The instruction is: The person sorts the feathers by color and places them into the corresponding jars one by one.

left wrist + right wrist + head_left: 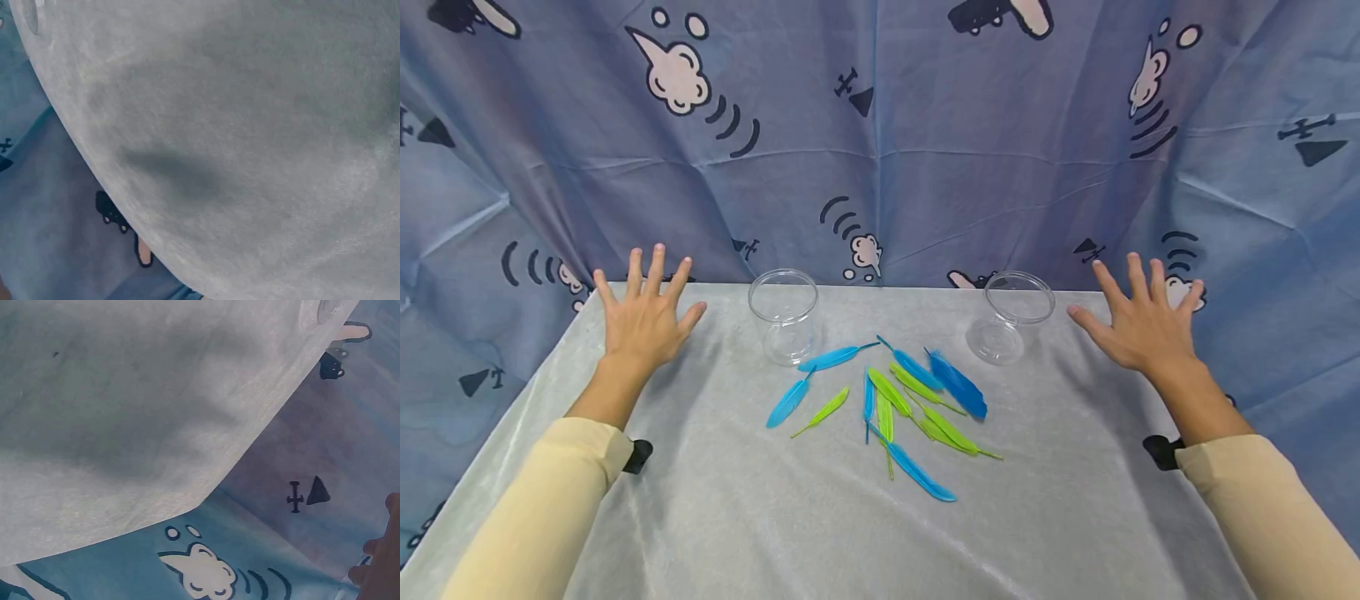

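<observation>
Both the left hand point(643, 327) and right hand point(1150, 330) were spread and empty outside two clear cups point(787, 333), blue feathers point(957, 383) and green feathers point(951, 429) lying between them, so handling seemed unstarted, the next move probably calling for a light, inward-reaching pinch.

The head view, the farthest back, looks forward and down from the 6 o'clock side of the counter point(737, 517), facing the curtain point(925, 133) at 12, with the left hand point(643, 329) at 9 and the right hand point(1142, 329) at 3. Both wrist views look down close over the counter, sharing it and the curtain with the head view; the curtain falls toward 8 in the left, 4 to 6 in the right.
</observation>
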`<action>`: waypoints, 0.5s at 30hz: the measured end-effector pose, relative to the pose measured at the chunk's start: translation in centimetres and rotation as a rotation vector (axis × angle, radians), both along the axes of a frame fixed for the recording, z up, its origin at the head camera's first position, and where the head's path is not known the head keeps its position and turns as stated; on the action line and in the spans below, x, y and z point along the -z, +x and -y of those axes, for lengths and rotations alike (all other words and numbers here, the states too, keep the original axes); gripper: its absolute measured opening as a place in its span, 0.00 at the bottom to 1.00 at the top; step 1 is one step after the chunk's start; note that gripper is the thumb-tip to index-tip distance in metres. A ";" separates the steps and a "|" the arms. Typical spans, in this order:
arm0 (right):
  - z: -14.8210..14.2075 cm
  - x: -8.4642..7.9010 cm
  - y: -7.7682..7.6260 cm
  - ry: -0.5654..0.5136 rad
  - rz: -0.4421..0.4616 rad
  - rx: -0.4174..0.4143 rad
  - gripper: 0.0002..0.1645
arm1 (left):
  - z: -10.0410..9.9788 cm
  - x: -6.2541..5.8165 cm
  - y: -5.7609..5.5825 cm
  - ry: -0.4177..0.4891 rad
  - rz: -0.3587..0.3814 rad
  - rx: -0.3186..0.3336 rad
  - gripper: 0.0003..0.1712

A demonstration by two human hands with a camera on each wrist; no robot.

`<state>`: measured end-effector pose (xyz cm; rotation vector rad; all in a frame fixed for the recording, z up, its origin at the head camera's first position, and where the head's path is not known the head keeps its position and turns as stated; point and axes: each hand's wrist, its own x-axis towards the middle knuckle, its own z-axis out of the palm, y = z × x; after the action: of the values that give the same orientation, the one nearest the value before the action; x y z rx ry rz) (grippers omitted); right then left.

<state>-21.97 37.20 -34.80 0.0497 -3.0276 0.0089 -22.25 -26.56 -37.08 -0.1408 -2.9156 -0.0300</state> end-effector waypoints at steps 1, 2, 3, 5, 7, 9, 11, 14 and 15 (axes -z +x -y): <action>0.2 -0.1 0.0 -0.001 -0.001 -0.005 0.53 | -0.1 -0.1 0.0 0.003 -0.006 0.006 0.40; 0.3 -0.2 0.1 -0.003 -0.001 -0.009 0.53 | -0.2 -0.1 0.0 0.007 -0.014 0.012 0.40; 0.5 -0.3 0.1 -0.005 -0.003 -0.016 0.53 | -0.4 -0.3 0.0 0.011 -0.021 0.018 0.40; 0.8 -0.5 0.2 -0.011 -0.003 -0.031 0.53 | -0.7 -0.5 -0.1 0.014 -0.035 0.028 0.40; 1.2 -0.8 0.2 -0.020 -0.008 -0.048 0.52 | -1.1 -0.7 -0.1 0.021 -0.050 0.036 0.40; 1.6 -1.0 0.2 -0.022 -0.015 -0.065 0.51 | -1.6 -1.0 -0.1 0.033 -0.059 0.041 0.41; 2.1 -1.3 0.3 -0.026 -0.020 -0.079 0.51 | -2.0 -1.3 -0.1 0.047 -0.064 0.043 0.41; 3.0 -1.7 0.6 -0.039 -0.030 -0.102 0.50 | -2.7 -1.8 -0.1 0.084 -0.062 0.047 0.42; 3.3 -1.9 0.7 -0.046 -0.033 -0.111 0.50 | -3.0 -1.9 -0.1 0.101 -0.063 0.050 0.42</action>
<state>-21.29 33.93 -32.92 0.2122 -2.9857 0.0858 -22.33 -23.57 -35.20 -0.1938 -2.8404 -0.1770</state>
